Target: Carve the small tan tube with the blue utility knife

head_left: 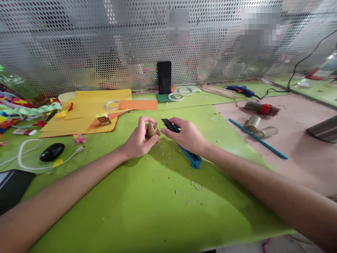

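Just ahead of you, over the green surface, your left grip is curled snugly round a short, pale-brown, woody tube, thumb along the near side, fingers wrapping behind, no slack to be seen. Across from it, your right grip is closed round a slim blue-and-black utility knife, black nose pointing past the left grip, blue tail slanting out below your palm. Nose and tube sit near each other but apart; whether any blade is out, I can't tell.

That left hold looks chosen to leave the tube's upper end exposed, and grasping the knife so far forward probably buys you finer control. Pale shavings lie scattered between the grips and nearer to you. Well right of the right grip, two pale hollow tubes rest beside a long teal stick, perhaps parked there within easy reach. Beyond both grips a black slab-like phone stands upright, seemingly propped by the perforated metal panel.

And the tube itself: tan, hollow at the top, its rim uneven and notched, its lower part hidden by your fingers.
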{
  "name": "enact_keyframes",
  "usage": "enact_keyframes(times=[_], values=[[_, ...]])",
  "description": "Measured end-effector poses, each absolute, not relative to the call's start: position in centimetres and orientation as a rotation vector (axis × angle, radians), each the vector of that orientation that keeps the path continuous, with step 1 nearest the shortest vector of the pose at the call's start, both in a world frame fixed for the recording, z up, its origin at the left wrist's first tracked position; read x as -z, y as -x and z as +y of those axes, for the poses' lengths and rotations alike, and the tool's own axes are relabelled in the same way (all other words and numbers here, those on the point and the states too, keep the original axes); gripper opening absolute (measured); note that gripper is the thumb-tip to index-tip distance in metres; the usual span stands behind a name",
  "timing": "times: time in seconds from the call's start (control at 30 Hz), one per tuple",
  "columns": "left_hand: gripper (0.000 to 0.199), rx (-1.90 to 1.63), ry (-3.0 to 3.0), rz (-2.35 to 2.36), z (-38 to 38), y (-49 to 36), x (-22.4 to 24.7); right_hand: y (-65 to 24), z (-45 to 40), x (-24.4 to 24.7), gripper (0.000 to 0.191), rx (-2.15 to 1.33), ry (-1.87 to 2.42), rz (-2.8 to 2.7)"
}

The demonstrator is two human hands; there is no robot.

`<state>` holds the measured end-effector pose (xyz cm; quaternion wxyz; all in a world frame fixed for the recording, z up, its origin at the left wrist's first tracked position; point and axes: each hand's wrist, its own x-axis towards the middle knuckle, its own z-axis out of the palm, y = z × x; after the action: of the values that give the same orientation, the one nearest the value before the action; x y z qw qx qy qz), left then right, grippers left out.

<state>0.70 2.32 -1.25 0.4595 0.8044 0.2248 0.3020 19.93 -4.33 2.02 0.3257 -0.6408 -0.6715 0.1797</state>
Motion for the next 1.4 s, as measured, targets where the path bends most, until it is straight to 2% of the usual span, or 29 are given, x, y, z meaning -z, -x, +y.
enact_keyframes(times=[0.2,0.47,0.6,0.93,1.13,1.4], values=[[0.038,-0.788,-2.023,0.536,2.1,-0.8,1.1,-20.3,-4.7,-2.6,0.039,-0.068,1.747,-2.071],[0.037,-0.762,-2.160,0.648,2.2,-1.3,0.7,-21.3,-4.1,-2.7,0.066,0.163,1.807,-2.254],[0.040,-0.656,-2.117,0.580,2.1,-1.0,0.8,-21.5,-3.8,-2.7,0.066,0.250,1.778,-2.329],[0.044,-0.637,-2.183,0.474,2.4,-0.7,0.8,-21.6,-3.4,-2.5,0.066,0.276,1.788,-2.371],[0.059,-0.647,-2.232,0.611,2.4,-1.1,0.7,-22.1,-3.1,-2.5,0.071,0.254,1.759,-2.365],[0.039,-0.508,-2.449,0.694,2.3,-1.3,0.1,-22.2,-2.9,-1.7,0.073,0.223,1.659,-2.443]])
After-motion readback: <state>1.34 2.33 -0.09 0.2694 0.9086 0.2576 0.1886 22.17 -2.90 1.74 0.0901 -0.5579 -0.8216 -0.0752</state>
